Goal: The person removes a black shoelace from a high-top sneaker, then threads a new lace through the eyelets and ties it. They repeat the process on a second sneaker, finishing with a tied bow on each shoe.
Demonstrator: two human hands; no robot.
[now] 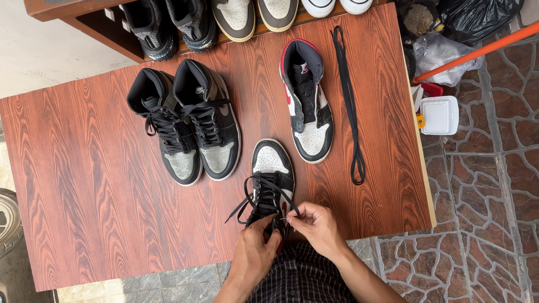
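A black, white and red high-top sneaker [271,168] lies at the table's near edge, toe pointing away from me. My left hand [254,249] grips its collar and tongue. My right hand [316,223] pinches the tip of its black lace [264,196], which hangs in loose loops over the eyelets. The matching sneaker [307,104] stands farther back without a lace, and a loose black lace [349,101] lies stretched out to its right.
A laced black and grey pair [185,123] stands at left on the wood-grain table [84,185]. More shoes line a rack [224,19] at the far edge. Right of the table are bags, an orange pole [477,50] and a white box [439,115] on stone paving.
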